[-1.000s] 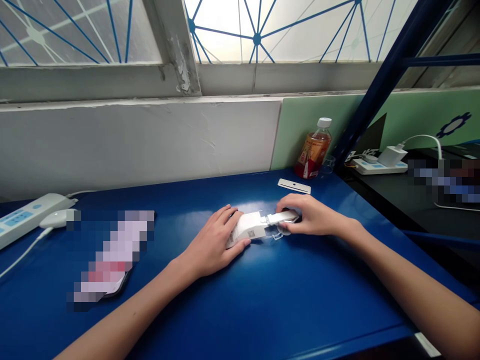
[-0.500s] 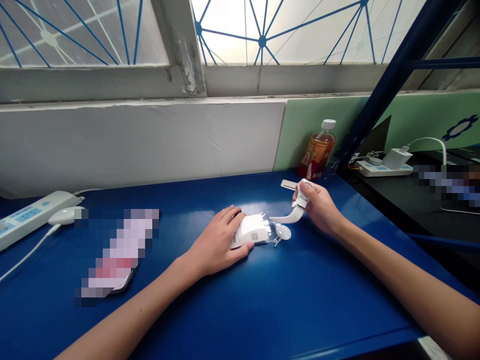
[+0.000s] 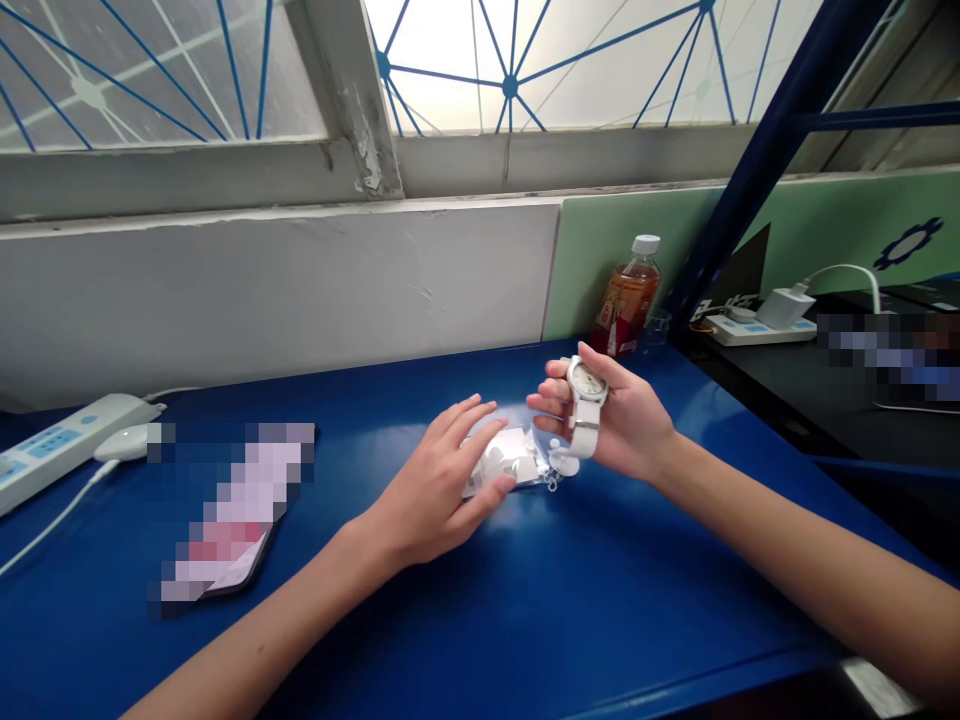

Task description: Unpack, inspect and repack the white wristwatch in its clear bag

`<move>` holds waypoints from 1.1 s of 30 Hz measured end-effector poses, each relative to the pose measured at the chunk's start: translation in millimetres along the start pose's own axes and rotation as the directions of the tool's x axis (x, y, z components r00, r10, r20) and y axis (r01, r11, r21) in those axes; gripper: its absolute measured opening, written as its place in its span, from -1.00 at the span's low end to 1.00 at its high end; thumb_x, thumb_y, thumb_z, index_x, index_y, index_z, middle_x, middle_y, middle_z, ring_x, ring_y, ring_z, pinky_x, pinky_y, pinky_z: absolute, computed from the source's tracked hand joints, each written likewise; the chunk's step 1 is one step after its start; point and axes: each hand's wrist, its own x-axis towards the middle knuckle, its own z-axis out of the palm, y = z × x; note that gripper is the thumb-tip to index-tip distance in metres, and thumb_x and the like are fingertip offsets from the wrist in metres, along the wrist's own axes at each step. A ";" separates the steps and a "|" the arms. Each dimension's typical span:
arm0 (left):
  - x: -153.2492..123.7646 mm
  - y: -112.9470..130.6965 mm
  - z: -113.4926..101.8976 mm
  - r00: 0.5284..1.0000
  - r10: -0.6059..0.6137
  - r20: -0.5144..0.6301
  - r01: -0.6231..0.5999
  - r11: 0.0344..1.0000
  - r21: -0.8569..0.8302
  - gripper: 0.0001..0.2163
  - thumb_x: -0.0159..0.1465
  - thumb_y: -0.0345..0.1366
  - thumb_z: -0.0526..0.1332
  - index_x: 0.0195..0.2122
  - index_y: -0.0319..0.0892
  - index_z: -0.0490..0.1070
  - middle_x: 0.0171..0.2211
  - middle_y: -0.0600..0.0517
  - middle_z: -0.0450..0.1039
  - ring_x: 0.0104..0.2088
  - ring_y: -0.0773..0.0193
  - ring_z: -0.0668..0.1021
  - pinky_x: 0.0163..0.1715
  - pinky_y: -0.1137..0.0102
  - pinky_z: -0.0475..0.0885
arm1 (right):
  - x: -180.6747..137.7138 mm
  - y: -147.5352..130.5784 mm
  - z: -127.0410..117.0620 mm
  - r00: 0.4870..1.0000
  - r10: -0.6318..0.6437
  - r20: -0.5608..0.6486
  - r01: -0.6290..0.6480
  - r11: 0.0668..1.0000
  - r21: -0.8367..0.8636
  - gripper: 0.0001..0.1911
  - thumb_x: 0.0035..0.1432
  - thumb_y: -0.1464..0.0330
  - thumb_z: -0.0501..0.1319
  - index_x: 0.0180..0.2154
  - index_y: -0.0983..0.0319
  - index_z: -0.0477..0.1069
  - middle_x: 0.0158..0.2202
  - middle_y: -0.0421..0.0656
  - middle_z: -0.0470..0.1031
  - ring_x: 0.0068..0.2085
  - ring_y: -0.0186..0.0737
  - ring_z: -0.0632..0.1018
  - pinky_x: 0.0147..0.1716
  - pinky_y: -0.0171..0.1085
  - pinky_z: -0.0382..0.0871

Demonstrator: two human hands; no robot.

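Your left hand (image 3: 439, 485) is spread over the packet (image 3: 517, 452); your right hand (image 3: 628, 420) cradles the watch (image 3: 587, 398), probably light, flexible-strapped; grip its case (image 3: 589, 380) edges.

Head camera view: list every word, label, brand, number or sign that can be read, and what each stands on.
No words or numbers are readable.
Gear emblem: dark blue, no text, on the green panel.
White wristwatch: dial marks too small.
Drink bottle: label too blurred.
White package: print too small.
Dark board: white characters, unreadable.
Smartphone: screen pixelated.
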 end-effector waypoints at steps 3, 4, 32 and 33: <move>4.9 20.3 -11.7 0.990 0.094 -0.101 -0.106 0.986 -0.125 -0.60 0.41 -0.16 0.08 0.21 -0.21 0.29 0.26 -0.17 0.28 0.30 -0.06 0.25 0.26 0.06 0.20 | 9.0 -0.4 20.8 0.996 0.029 0.089 -0.024 0.998 -0.054 -0.52 0.40 0.14 -0.08 -0.26 0.26 0.51 -0.39 -0.08 0.65 -0.24 -0.12 0.66 -0.07 -0.09 0.49; 7.3 26.4 -14.3 0.991 0.087 -0.100 -0.106 0.972 -0.211 -0.64 0.42 -0.18 0.07 0.18 -0.19 0.30 0.20 -0.15 0.36 0.22 0.00 0.37 0.20 0.14 0.29 | 13.6 -0.7 27.4 0.992 0.027 0.125 -0.019 0.998 -0.064 -0.51 0.40 0.12 -0.08 -0.24 0.26 0.51 -0.38 -0.08 0.65 -0.21 -0.11 0.66 -0.03 -0.09 0.47; 28.6 46.6 20.8 0.869 -0.199 0.452 0.381 -0.314 -0.870 -0.65 0.47 -0.10 0.03 -0.16 -0.30 0.43 -0.32 -0.16 0.58 -0.35 0.13 0.67 -0.27 0.23 0.56 | 58.5 20.7 25.9 0.914 0.188 0.360 -0.176 0.982 -0.067 -0.28 0.41 0.11 -0.33 0.06 0.46 0.39 0.09 0.13 0.51 0.08 -0.12 0.55 0.20 -0.17 0.25; 28.8 46.3 20.5 0.869 -0.206 0.450 0.380 -0.305 -0.873 -0.65 0.46 -0.08 0.05 -0.15 -0.29 0.43 -0.33 -0.15 0.58 -0.36 0.13 0.67 -0.28 0.23 0.56 | 59.0 20.6 26.3 0.920 0.184 0.346 -0.167 0.983 -0.078 -0.27 0.42 0.10 -0.35 0.05 0.45 0.40 0.09 0.12 0.51 0.07 -0.14 0.56 0.20 -0.18 0.26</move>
